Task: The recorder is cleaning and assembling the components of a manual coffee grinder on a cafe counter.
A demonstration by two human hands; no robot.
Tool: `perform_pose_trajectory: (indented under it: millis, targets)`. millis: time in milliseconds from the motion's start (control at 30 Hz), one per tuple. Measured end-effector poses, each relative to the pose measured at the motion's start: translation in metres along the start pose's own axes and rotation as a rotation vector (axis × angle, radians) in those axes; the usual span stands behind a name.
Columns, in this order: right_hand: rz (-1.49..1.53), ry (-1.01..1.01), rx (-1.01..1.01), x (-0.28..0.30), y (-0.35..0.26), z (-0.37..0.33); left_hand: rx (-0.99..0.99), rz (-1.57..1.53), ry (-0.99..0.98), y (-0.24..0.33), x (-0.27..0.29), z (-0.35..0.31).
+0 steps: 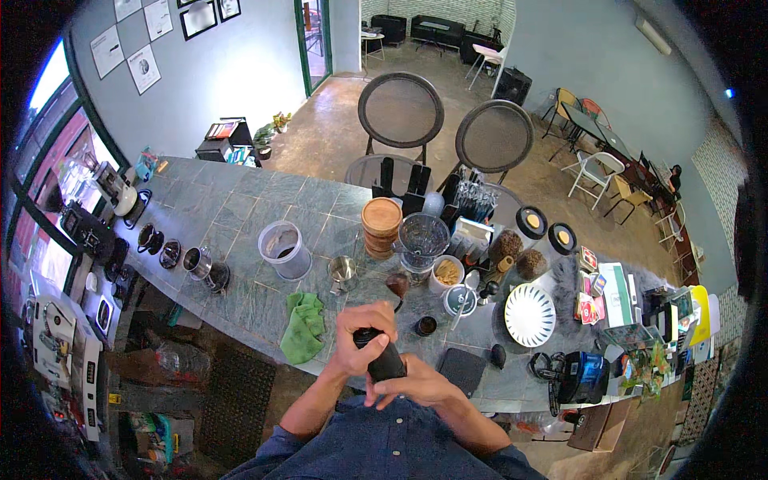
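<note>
Close to my chest, at the counter's near edge, I hold a black cylinder (pixel 387 365) that looks like a hand coffee grinder, tilted. My left hand (pixel 362 340) is wrapped round its upper end. At the lower end, my right hand (pixel 422 384) grips it, with some fingers hidden behind it. Just beyond my hands lie a small black cup (pixel 426 326) and a brown scoop-like piece (pixel 398 283). To the left is a crumpled green cloth (pixel 303 328). A flat black slab (pixel 462 371), possibly a scale, lies to the right.
On the grey tiled counter (pixel 232 208) stand a clear tub (pixel 285 260), a steel pitcher (pixel 342 274), a wooden stack (pixel 381 227) and a glass dripper (pixel 424 238). A ribbed white plate (pixel 530 314) and a card terminal (pixel 588 374) are at right. An espresso machine (pixel 60 352) stands far left.
</note>
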State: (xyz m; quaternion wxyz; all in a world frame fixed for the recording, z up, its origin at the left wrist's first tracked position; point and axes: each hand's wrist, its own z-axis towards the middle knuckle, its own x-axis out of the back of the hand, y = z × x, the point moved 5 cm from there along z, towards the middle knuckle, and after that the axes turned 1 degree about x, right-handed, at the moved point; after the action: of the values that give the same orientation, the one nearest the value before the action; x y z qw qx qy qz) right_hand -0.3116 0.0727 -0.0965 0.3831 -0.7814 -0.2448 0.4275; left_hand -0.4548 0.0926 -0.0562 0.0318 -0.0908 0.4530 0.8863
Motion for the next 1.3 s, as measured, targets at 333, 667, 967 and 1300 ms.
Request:
perform_pose_trajectory:
  millis: [333,667,967,1300]
  targets:
    - [-0.895,0.498,0.33,0.0,-0.048,-0.021,-0.249,0.318,-0.001,0.035,-0.011,0.018]
    - [-0.993,0.769,0.453,0.007,-0.047,-0.02,0.194,0.579,0.095,0.012,-0.002,0.002]
    - [-0.991,0.609,0.352,0.022,-0.03,-0.004,0.163,0.621,0.123,0.011,-0.009,0.006]
    - [-0.626,0.233,0.106,0.031,-0.015,0.004,0.07,0.483,-0.005,0.0,-0.007,-0.002]
